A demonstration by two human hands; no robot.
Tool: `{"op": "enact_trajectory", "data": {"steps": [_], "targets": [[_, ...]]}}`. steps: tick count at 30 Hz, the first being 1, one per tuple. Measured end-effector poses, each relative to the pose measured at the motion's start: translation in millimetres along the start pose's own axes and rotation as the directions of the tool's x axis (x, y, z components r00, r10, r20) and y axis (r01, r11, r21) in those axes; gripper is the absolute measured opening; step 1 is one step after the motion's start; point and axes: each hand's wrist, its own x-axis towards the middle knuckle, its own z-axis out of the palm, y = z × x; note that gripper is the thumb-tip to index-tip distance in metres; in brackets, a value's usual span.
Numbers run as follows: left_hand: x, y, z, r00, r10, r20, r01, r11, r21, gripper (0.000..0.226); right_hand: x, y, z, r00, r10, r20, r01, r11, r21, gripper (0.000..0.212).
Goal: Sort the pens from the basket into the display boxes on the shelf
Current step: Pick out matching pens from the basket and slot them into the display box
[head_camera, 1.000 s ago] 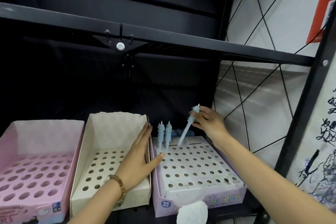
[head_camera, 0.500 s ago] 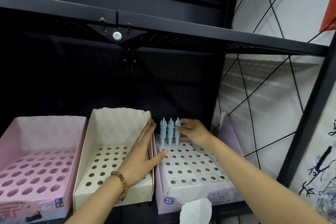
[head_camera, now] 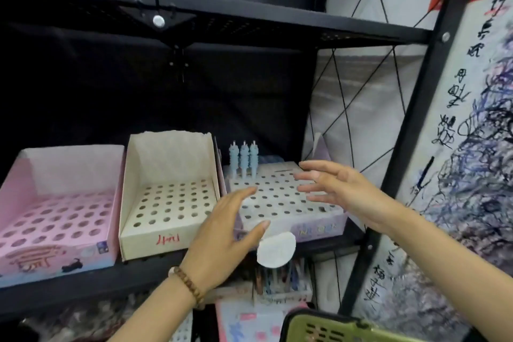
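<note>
Three blue pens [head_camera: 243,159] stood upright, side by side, in the back-left holes of the lilac display box [head_camera: 319,226] on the shelf [head_camera: 125,275]. They lay at about 12 o'clock from the left hand [head_camera: 224,236] and at about 10 o'clock from the right hand [head_camera: 341,189], apart from both. The left hand hovered before the box's front-left corner, fingers straight and released, grasping nothing; a bead bracelet [head_camera: 188,283] circled its wrist. The right hand hung over the box's right side, fingers spread and loose, also empty. Three display boxes sat in a row: a pink box [head_camera: 55,255] at 9 o'clock, a cream box [head_camera: 155,241] in the middle, and the lilac one. One green basket [head_camera: 333,325] showed at 6 o'clock below the right hand, its contents out of sight.
</note>
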Motion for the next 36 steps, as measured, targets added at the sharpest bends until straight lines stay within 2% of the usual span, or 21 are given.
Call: {"op": "enact_trajectory", "data": {"steps": [5, 8, 10, 13, 16, 20, 24, 27, 29, 32, 34, 36], "targets": [[-88.3, 22.5, 55.4, 0.961, 0.033, 0.274, 0.018, 0.983, -0.181, 0.038, -105.5, 52.0, -3.6, 0.972, 0.205, 0.118, -0.214, 0.974, 0.070, 0.035], [-125.9, 24.6, 84.3, 0.921, 0.024, 0.390, 0.071, 0.971, -0.228, 0.031, -154.0, 107.2, 4.3, 0.891, 0.410, 0.197, -0.424, 0.905, 0.032, 0.035], [-141.3, 21.1, 100.2, 0.890, -0.010, 0.455, 0.111, 0.974, -0.197, 0.035, -178.4, 148.8, 8.7, 0.829, 0.527, 0.187, -0.527, 0.848, -0.055, 0.029], [-157.2, 12.6, 115.5, 0.875, -0.030, 0.483, 0.085, 0.992, -0.093, 0.041, -205.5, 204.6, 15.6, 0.764, 0.635, 0.110, -0.607, 0.766, -0.211, 0.027], [-162.5, 7.6, 120.3, 0.879, -0.053, 0.474, 0.119, 0.987, -0.111, 0.042, -222.1, 231.8, 26.5, 0.722, 0.668, 0.179, -0.602, 0.734, -0.314, 0.028], [-164.4, 2.0, 123.7, 0.881, -0.062, 0.469, 0.143, 0.980, -0.141, 0.034, -238.2, 247.3, 35.0, 0.605, 0.720, 0.340, -0.513, 0.680, -0.524, 0.027], [-166.1, -0.9, 124.9, 0.883, -0.075, 0.463, 0.154, 0.979, -0.135, 0.032, -257.1, 255.4, 28.2, 0.553, 0.755, 0.351, -0.319, 0.582, -0.748, 0.038], [-165.1, -1.7, 124.6, 0.883, -0.069, 0.465, 0.149, 0.979, -0.138, 0.039, -271.8, 253.9, 8.3, 0.491, 0.787, 0.372, -0.329, 0.564, -0.758, 0.043], [-165.6, -2.2, 124.9, 0.880, -0.078, 0.469, 0.158, 0.978, -0.133, 0.042, -281.5, 254.8, -0.7, 0.507, 0.778, 0.371, -0.301, 0.563, -0.769, 0.041], [-163.7, -2.0, 124.4, 0.877, -0.065, 0.475, 0.127, 0.987, -0.101, 0.044, -288.9, 261.9, -1.4, 0.609, 0.706, 0.361, -0.224, 0.590, -0.776, 0.030], [-160.2, 1.0, 124.4, 0.880, -0.037, 0.474, 0.089, 0.992, -0.088, 0.044, -288.2, 262.6, -1.5, 0.673, 0.660, 0.333, -0.234, 0.618, -0.751, 0.021], [-157.3, 7.0, 125.3, 0.886, -0.013, 0.463, 0.063, 0.994, -0.093, 0.040, -284.6, 259.1, -4.6, 0.709, 0.642, 0.294, -0.265, 0.628, -0.732, 0.021]]}}
